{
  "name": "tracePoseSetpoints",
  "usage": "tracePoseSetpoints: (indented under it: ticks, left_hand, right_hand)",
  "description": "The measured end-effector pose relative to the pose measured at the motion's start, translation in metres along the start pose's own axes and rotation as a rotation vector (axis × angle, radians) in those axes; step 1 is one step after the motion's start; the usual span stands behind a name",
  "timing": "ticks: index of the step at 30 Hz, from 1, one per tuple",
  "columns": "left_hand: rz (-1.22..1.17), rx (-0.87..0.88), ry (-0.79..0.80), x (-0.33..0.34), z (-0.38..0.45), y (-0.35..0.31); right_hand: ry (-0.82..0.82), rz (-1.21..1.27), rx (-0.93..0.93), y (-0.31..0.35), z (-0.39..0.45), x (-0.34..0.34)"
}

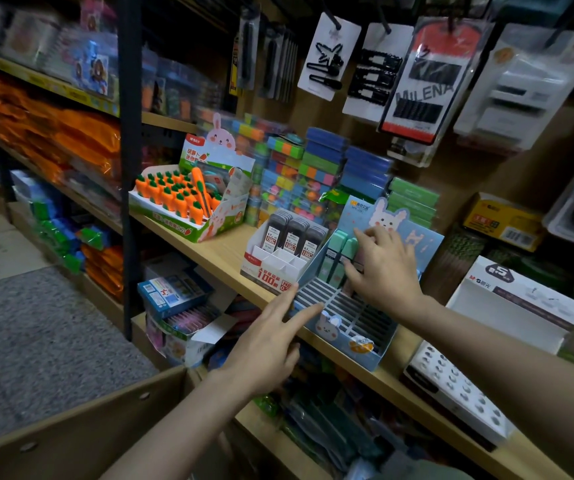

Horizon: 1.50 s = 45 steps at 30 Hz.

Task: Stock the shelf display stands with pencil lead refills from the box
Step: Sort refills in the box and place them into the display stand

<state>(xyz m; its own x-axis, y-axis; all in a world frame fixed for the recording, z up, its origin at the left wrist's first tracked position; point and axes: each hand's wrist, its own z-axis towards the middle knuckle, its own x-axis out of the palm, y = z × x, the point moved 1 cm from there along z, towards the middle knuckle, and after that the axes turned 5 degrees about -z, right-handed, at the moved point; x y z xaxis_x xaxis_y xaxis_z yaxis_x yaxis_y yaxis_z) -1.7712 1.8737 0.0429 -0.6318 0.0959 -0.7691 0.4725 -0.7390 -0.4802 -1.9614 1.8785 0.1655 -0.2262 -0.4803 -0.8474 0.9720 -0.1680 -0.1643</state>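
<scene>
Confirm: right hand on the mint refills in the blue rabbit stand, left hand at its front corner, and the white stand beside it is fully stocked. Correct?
Not quite. The head view shows the white stand only partly stocked: dark lead refills fill its back row, front compartments are empty. The rest holds: right hand on the mint refills, left hand at the blue rabbit stand front corner.

A pale blue display stand (344, 327) printed with white rabbits held mint-green packs (342, 251); beside it, dark grey lead refills (292, 235) filled a white-and-red stand (271, 271). Orange, green-topped carrots (174, 195) stood farther along the tan wooden shelf (223, 251).
</scene>
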Motion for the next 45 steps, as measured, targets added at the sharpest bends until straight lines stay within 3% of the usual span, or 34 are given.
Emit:
tracePoseSetpoints:
  ticks: [4, 7, 9, 12, 14, 16, 22, 27, 31, 38, 45]
  left_hand:
    - [-0.098, 0.018, -0.125, -0.007, -0.016, 0.005]
    - [-0.169, -0.075, -0.208, -0.015, -0.045, 0.019]
    - [-0.171, -0.221, -0.247, -0.017, -0.076, 0.039]
    - [-0.257, -0.665, -0.327, -0.018, -0.134, 0.075]
    - [-0.316, -1.025, -0.395, -0.016, -0.179, 0.100]
    - [-0.332, -1.278, -0.451, -0.009, -0.221, 0.118]
    - [-0.395, -1.541, -0.506, 0.058, -0.299, 0.125]
    - [-0.255, -1.534, -0.290, 0.119, -0.324, 0.131]
    - [-0.070, -1.425, -0.296, 0.131, -0.329, 0.152]
    - [0.081, -1.362, -0.042, 0.149, -0.337, 0.164]
    - [0.049, -1.373, -0.056, 0.158, -0.339, 0.130]
  right_hand:
    - [-0.117, 0.435, -0.062, 0.020, -0.026, -0.014]
    - [-0.075, 0.647, -0.274, 0.062, -0.055, -0.017]
    - [0.051, 0.717, -0.466, 0.096, -0.074, -0.008]
    - [0.382, 0.684, -0.684, 0.151, -0.105, 0.028]
    - [0.618, 0.603, -0.738, 0.182, -0.132, 0.064]
    - [0.810, 0.562, -0.726, 0.205, -0.161, 0.099]
    - [1.073, 0.501, -0.611, 0.246, -0.219, 0.181]
    - [1.141, 0.521, -0.427, 0.264, -0.247, 0.236]
    - [1.147, 0.603, -0.289, 0.286, -0.264, 0.260]
    - [1.072, 0.656, -0.211, 0.312, -0.276, 0.280]
    - [1.018, 0.695, -0.084, 0.315, -0.298, 0.280]
